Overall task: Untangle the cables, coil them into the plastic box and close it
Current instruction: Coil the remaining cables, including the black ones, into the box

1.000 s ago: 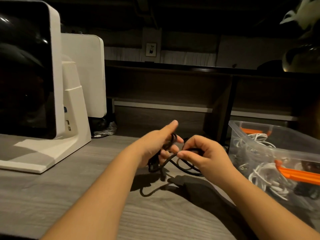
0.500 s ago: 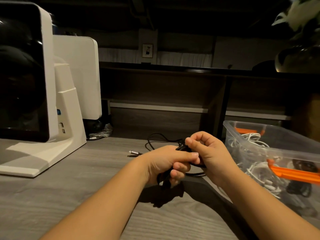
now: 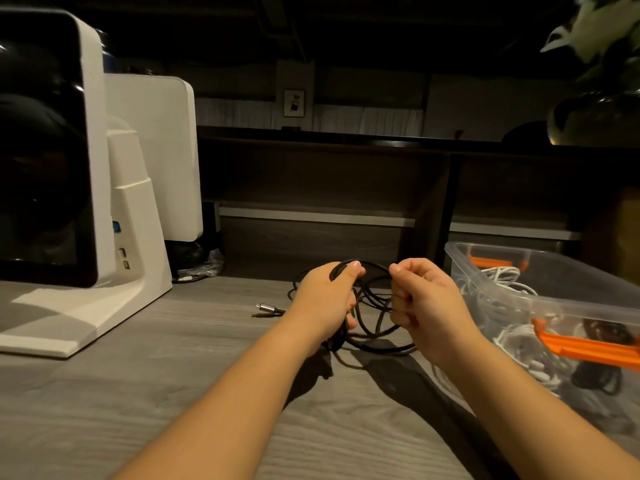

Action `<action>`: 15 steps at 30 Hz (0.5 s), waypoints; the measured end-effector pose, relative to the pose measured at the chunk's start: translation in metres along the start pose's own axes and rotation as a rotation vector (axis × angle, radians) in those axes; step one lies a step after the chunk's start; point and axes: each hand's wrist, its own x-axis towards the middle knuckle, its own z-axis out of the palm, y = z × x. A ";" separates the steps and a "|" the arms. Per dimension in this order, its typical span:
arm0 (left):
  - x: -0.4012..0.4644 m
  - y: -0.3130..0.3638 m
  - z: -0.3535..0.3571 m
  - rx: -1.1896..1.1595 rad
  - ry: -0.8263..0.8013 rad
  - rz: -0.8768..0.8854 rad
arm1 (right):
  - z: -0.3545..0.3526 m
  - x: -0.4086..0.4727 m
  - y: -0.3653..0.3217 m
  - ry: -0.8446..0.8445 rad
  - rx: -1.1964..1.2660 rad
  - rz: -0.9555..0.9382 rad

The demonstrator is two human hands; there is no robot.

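White monitor stand [image 3: 138, 237]: far left on the grey wood-grain bench [image 3: 173, 393], carrying a dark screen [image 3: 41, 150]; a second white panel [image 3: 156, 150] stands behind it.

Metal cable plug [image 3: 266, 309]: lies on the bench, just left of the hands.

Left hand [image 3: 325, 299]: fingers curled round a gathered bunch of black cable [image 3: 374, 327], thumb laid over the top loop.

Black cable, loose loops: hang between the two hands, the lowest loop resting on the bench.

Right hand [image 3: 426, 303]: fingers curled, pinching strands of the same cable at its right side.

Clear plastic box [image 3: 519, 303]: far right on the bench, just beside the right hand, uncovered, with orange latches [image 3: 588, 348]; holds white cables [image 3: 512, 282] and a dark cable bundle [image 3: 595, 375].
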 end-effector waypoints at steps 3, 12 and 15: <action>0.006 -0.004 -0.004 0.130 0.153 -0.004 | 0.005 -0.004 0.003 -0.061 -0.120 0.026; 0.000 -0.004 0.004 -0.126 0.137 -0.064 | 0.017 -0.011 0.018 -0.204 -0.370 0.036; -0.002 -0.001 0.003 -0.174 0.152 -0.052 | 0.024 -0.011 0.022 -0.222 -0.397 0.014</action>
